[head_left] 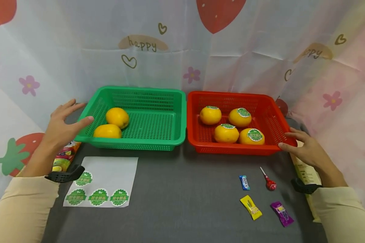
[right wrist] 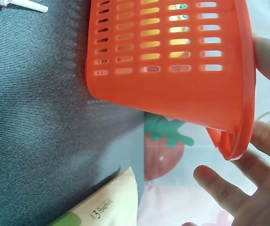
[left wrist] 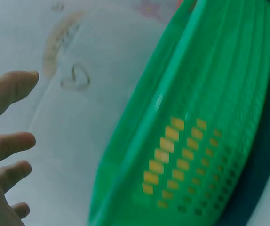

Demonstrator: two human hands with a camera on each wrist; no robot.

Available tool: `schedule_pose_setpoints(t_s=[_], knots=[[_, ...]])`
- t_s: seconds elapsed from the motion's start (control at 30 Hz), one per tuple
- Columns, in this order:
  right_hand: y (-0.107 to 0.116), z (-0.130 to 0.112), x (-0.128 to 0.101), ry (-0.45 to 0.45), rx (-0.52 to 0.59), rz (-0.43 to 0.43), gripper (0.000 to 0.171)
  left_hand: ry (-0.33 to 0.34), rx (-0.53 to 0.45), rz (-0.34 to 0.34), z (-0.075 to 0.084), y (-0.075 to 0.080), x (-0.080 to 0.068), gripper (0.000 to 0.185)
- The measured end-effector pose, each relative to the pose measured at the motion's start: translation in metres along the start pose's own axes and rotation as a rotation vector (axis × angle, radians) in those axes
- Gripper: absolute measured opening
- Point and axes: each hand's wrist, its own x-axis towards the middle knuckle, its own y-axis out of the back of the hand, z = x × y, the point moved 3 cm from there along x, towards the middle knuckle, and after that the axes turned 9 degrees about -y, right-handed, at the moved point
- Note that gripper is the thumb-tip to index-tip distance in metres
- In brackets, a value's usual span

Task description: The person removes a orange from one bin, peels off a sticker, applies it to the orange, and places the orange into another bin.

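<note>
My left hand (head_left: pixel 62 126) hovers with spread fingers at the left end of the green basket (head_left: pixel 134 144); the left wrist view shows it apart from the rim. Two plain yellow-orange fruits (head_left: pixel 117 117) lie inside, toward that end. At the front right corner of the red basket (head_left: pixel 231 149), my right hand (head_left: pixel 307 148) has its thumb and fingertips right at the rim, fingers fairly straight. In the right wrist view the rim (right wrist: pixel 248 94) partly hides the thumb and a finger. Several similar fruits (head_left: pixel 226 134) with green-and-white stickers sit in the red basket.
A white sheet (head_left: pixel 109 168) with several green round stickers lies at front left, beside a colourful packet (head_left: pixel 65 157). At front right are a lollipop (head_left: pixel 270 184) and small wrapped candies (head_left: pixel 250 207). A spaghetti packet (right wrist: pixel 109 202) lies beyond the red basket's right end.
</note>
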Motion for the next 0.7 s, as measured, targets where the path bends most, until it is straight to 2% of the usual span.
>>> schedule_pose_setpoints(t_s=[0.1, 0.2, 0.3, 0.4, 0.47, 0.53, 0.63, 0.7], knots=[[0.002, 0.000, -0.002, 0.003, -0.020, 0.002, 0.070, 0.047, -0.017, -0.032, -0.016, 0.004, -0.003, 0.067], [0.004, 0.000, -0.003, -0.005, -0.043, -0.011, 0.073, 0.080, -0.059, -0.079, -0.028, 0.001, -0.004, 0.069], [0.009, -0.003, -0.004, -0.053, -0.083, -0.055, 0.079, 0.089, -0.067, -0.126, -0.036, -0.005, -0.005, 0.068], [0.024, -0.015, -0.005, -0.076, -0.112, -0.072, 0.079, 0.090, -0.049, -0.152, -0.042, -0.010, -0.007, 0.069], [0.038, -0.031, -0.006, -0.084, -0.119, -0.061, 0.078, 0.095, -0.044, -0.157, -0.045, -0.012, -0.009, 0.071], [0.052, -0.053, -0.006, -0.051, -0.108, -0.038, 0.072, 0.105, -0.040, -0.155, -0.048, -0.012, -0.012, 0.073], [0.068, -0.093, -0.007, -0.004, -0.118, -0.058, 0.068, 0.119, -0.045, -0.139, -0.052, -0.012, -0.017, 0.073], [0.075, -0.121, -0.010, 0.060, -0.113, -0.094, 0.063, 0.119, -0.054, -0.115, -0.054, -0.012, -0.020, 0.072]])
